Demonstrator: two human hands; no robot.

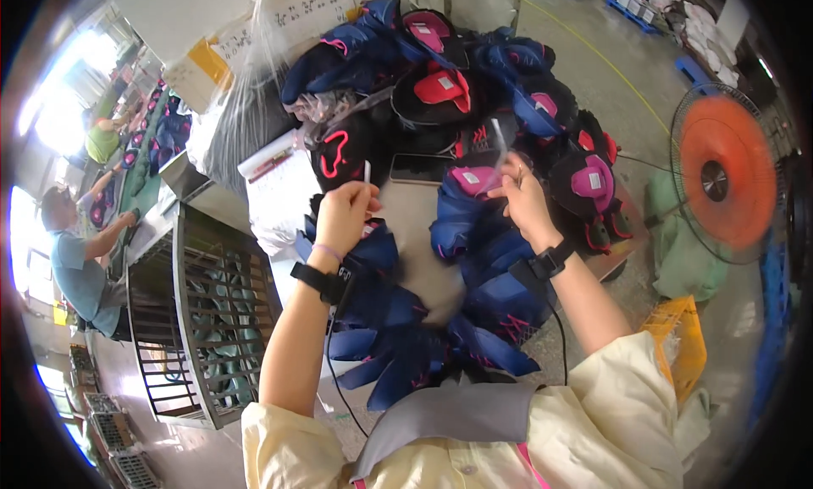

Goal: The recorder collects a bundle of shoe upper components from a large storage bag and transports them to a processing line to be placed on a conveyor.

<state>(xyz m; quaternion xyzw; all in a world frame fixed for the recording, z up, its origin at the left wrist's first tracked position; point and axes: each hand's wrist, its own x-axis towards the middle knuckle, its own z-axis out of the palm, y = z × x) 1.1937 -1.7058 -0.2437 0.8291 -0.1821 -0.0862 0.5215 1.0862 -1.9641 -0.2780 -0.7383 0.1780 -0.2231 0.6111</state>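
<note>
My left hand (343,214) is closed, with a short white stick-like piece (367,172) standing up from its fingers. Between the fingers of my right hand (527,199) a thin, pale strip (498,135) points upward, blurred by motion. Right beside those fingers lies a navy shoe upper (461,205) with a pink lining. Another navy upper (373,250) sits just under my left hand. More navy uppers (394,349) lie below my wrists, near my body. Past my hands are black uppers with red (440,89) and magenta (591,182) parts.
A dark phone (419,169) lies on the table amid the pile. To the right stand an orange fan (724,171) and a yellow crate (677,345). A slatted metal cart (212,320) is at the left, where a person (85,269) works. Clear plastic film (254,108) hangs at the back left.
</note>
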